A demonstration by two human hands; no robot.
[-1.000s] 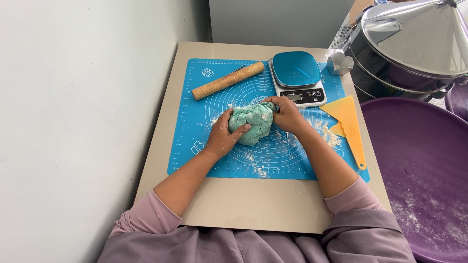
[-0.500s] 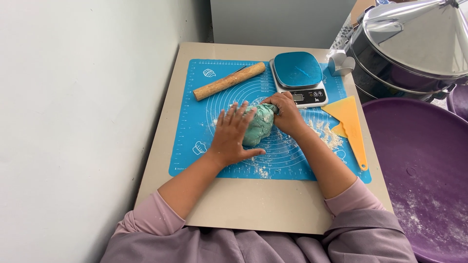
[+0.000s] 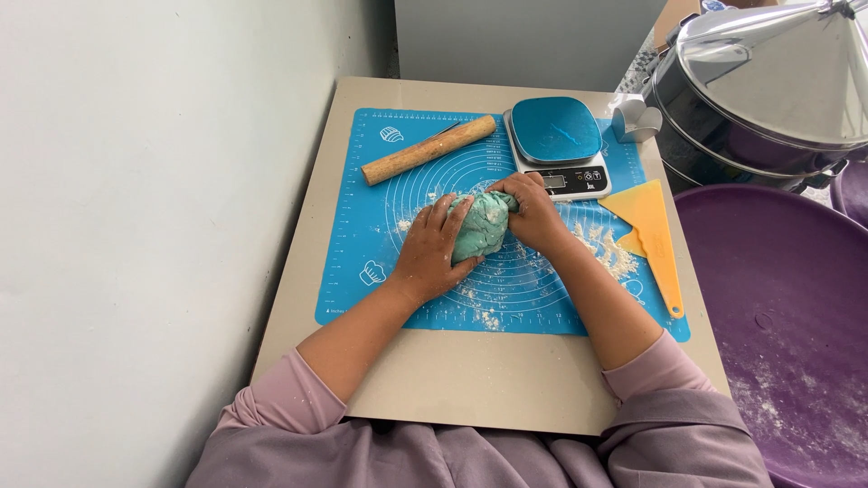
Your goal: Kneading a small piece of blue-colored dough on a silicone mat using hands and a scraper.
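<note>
Head view: both hands around a lump of teal dough

Head view puts the teal dough (image 3: pixel 482 228) near the middle of our blue silicone mat (image 3: pixel 380 298), resting on the printed circles with loose flour scattered around it. The lump looks already bound into one mass, with nothing ragged or crumbly showing on it, yet it is uneven and creased, not a smooth ball, so we judge the working of it partly done. Nothing is cut, portioned or rolled out.

Our left hand (image 3: pixel 432 251) lies against the near left side of the dough, fingers spread and curled over its top, palm pressed in, grasping the lump. Our right hand (image 3: pixel 536 213) closes over the far right end, knuckles up, fingers tucked into the dough in a clenched hold. Both forearms come in from the bottom edge and meet at the lump, mauve sleeves pushed back past the wrists.

Farther out, a wooden rolling pin (image 3: pixel 429 150) lies slanted at the mat's far left, untouched. A kitchen scale (image 3: pixel 557 145) with a blue platform stands just beyond the right hand. A yellow plastic scraper (image 3: pixel 653 233) rests on the mat's right edge. Off the beige table (image 3: pixel 470 380), a large purple basin (image 3: pixel 787 316) dusted with flour sits at right, with a steel steamer pot (image 3: pixel 768 99) behind it.
</note>
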